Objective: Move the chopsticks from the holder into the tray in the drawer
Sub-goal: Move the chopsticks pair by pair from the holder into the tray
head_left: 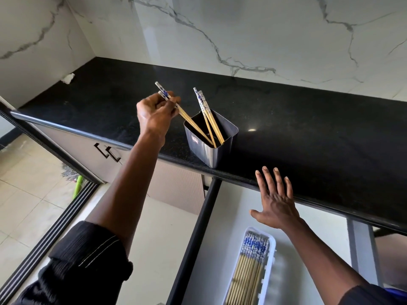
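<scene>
A dark square holder (211, 148) stands near the front edge of the black counter. My left hand (155, 113) pinches the upper ends of two bamboo chopsticks (189, 121) with blue-and-white tops; their lower ends are still inside the holder. Two more chopsticks (209, 119) lean in the holder, untouched. Below, in the open drawer (191, 238), a white tray (272, 249) holds several chopsticks (248, 269) laid side by side. My right hand (276, 203) hovers open over the drawer's back, fingers spread, holding nothing.
The black counter (308, 128) runs along a white marble wall. A crumpled white scrap (68, 78) lies in the far left corner. Cabinet doors with dark handles (109, 153) sit under the counter at left. A tiled floor and a green object (78, 186) are at lower left.
</scene>
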